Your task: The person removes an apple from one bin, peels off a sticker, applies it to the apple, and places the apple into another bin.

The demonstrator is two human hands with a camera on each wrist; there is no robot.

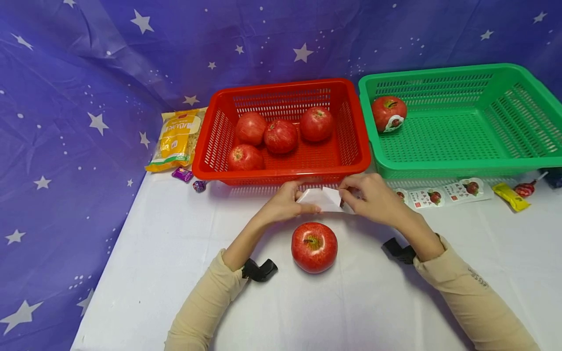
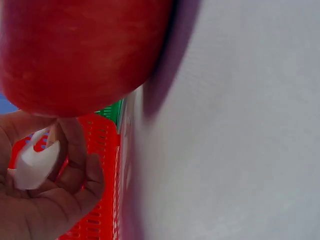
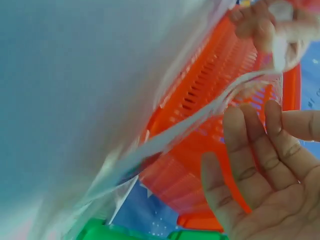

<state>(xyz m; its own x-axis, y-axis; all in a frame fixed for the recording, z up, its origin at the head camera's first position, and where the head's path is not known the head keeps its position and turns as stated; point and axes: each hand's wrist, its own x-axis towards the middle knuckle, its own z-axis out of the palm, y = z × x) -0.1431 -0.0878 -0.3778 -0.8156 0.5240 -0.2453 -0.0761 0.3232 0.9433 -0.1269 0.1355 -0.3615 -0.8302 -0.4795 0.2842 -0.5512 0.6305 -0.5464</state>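
Note:
A long sticker strip [image 1: 454, 192] with apple pictures runs along the near sides of the baskets. Its white backing [image 1: 317, 199], folded at one end, is gripped between thumb and fingers of my left hand [image 1: 284, 202]. Close to that fold, my right hand [image 1: 373, 197] pinches the strip's edge with thumb and index finger. What lies right between those fingertips is partly hidden. A glossy red apple [image 1: 314, 247] sits stem up on the table just in front of both hands, and looms large in the left wrist view.
Several apples [image 1: 281, 136] lie in a red basket [image 1: 281, 174] behind the hands. The green basket [image 1: 439, 168] beside it holds one apple with a sticker [image 1: 388, 111]. A yellow bag [image 1: 177, 136] and small candies flank the baskets; a lollipop [image 1: 524, 188] lies at right.

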